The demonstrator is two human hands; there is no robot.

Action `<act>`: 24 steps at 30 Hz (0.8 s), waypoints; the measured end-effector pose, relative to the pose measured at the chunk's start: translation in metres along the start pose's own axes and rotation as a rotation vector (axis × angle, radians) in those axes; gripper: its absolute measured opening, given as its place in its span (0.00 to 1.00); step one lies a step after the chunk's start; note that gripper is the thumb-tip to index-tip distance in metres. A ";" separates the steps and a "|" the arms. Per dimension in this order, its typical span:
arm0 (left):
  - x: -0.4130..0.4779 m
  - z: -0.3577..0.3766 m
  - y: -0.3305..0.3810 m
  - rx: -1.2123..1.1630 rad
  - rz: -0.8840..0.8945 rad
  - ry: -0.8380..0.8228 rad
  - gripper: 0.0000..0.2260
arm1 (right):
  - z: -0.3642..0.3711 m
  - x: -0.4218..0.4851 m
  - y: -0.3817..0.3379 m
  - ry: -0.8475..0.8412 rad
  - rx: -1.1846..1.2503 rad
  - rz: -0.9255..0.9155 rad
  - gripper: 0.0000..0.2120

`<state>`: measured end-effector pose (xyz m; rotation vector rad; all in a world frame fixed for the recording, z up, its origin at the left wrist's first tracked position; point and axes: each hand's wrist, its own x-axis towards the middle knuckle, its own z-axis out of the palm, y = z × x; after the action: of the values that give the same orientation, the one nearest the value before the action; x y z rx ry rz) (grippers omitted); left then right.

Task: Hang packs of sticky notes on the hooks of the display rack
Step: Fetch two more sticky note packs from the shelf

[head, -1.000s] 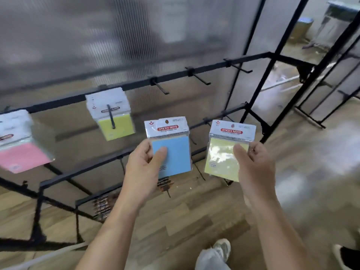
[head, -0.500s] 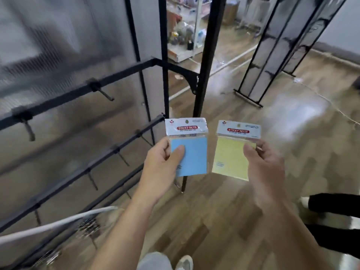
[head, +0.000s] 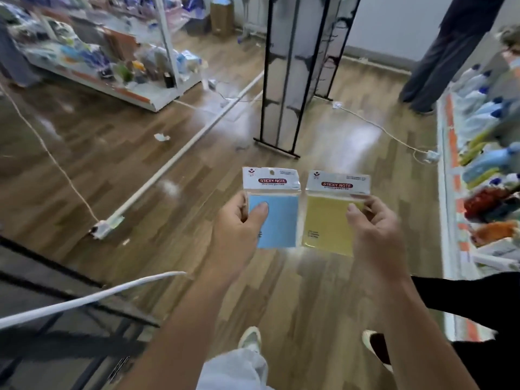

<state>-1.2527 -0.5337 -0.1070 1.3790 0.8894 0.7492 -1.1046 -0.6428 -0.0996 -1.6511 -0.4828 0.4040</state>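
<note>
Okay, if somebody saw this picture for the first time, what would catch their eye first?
Two sticky-note packs held up side by side in the centre: a blue pack pinched by the left hand and a yellow pack pinched by the right hand. Behind them stands a black rack, and a shelf of bottles runs along the right edge.

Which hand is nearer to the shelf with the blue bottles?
Right. The right hand, pinching the yellow pack, is closer to the shelf at the right edge; the left hand, pinching the blue pack, is farther left, with both packs between.
</note>
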 end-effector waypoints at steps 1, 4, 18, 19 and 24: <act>0.027 0.012 0.006 -0.010 0.010 -0.019 0.08 | -0.001 0.026 -0.004 0.014 0.008 -0.001 0.10; 0.099 0.050 0.021 -0.005 0.029 -0.053 0.07 | -0.008 0.096 -0.011 0.056 0.014 -0.003 0.08; 0.423 0.252 0.072 -0.101 0.115 -0.001 0.24 | -0.033 0.495 -0.006 0.035 0.181 0.021 0.10; 0.445 0.265 0.078 -0.122 0.122 0.010 0.26 | -0.036 0.524 -0.011 0.018 0.170 0.009 0.10; 0.548 0.331 0.100 -0.103 0.136 0.084 0.21 | -0.048 0.662 -0.028 -0.021 0.131 -0.035 0.10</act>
<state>-0.6904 -0.2137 -0.0620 1.3341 0.8164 0.9503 -0.5202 -0.3304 -0.0572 -1.5113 -0.4908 0.4187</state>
